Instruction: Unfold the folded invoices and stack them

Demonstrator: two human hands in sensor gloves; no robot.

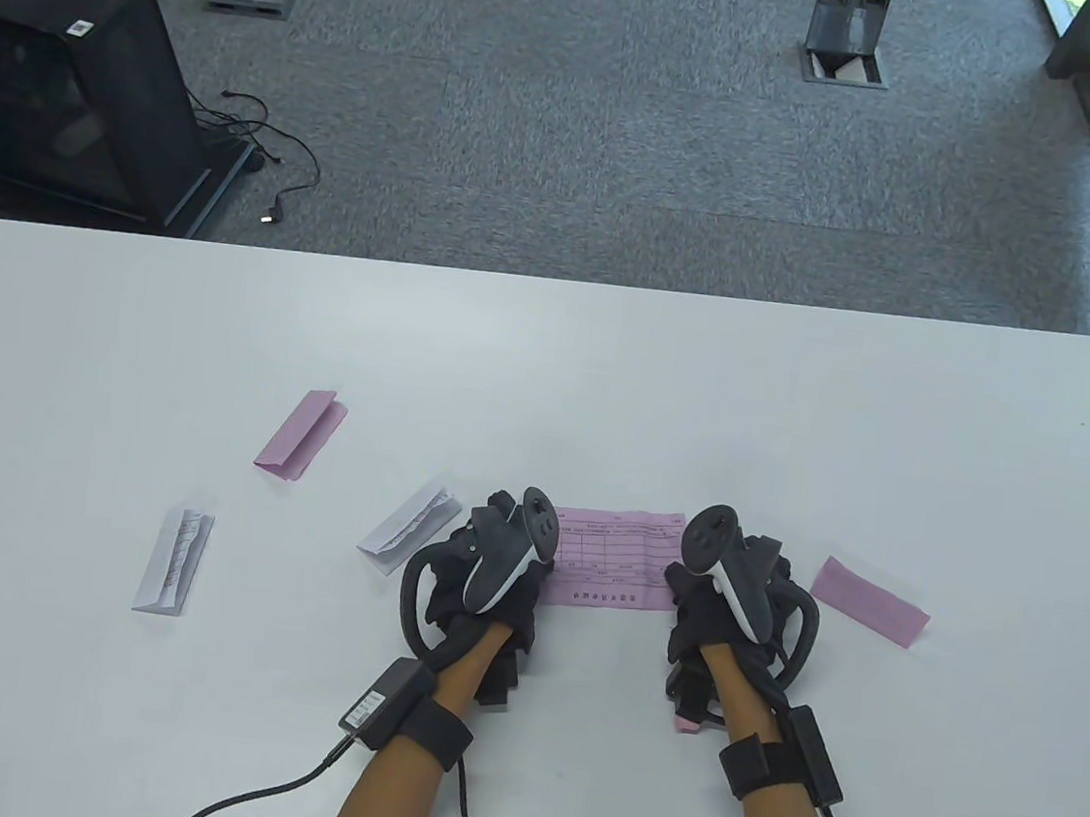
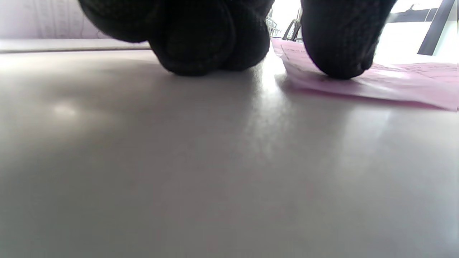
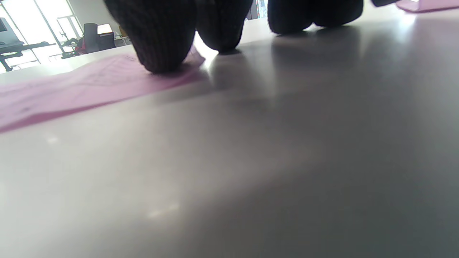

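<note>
White laminate makes up the table (image 1: 549, 370), the biggest thing here, and everything else lies on its near half. Next in size is the unfolded pink invoice (image 1: 612, 560), printed side up and spread flat between the two hands near the front edge. The left hand (image 1: 487, 573) pins its left end and the right hand (image 1: 718, 597) its right end; the wrist views show one gloved fingertip (image 2: 335, 46) of the left and one fingertip (image 3: 157, 39) of the right pressing down on the paper, the other fingers resting on bare table beside it. Neither hand grips anything, though whether the fingers are straight or bent I cannot tell.

Smaller again are the four sheets not yet opened: a folded pink invoice (image 1: 302, 435) far left, another folded pink one (image 1: 870, 601) just right of the right hand, a folded white invoice (image 1: 408, 528) close by the left hand, and a second white one (image 1: 174, 559) further left.

The step in hand looks like flattening the creases. To do it well, keep one end anchored and slide the other fingers outward along the sheet (thin paper buckles if both ends are pushed inward), then leave it square as the base of the stack.
</note>
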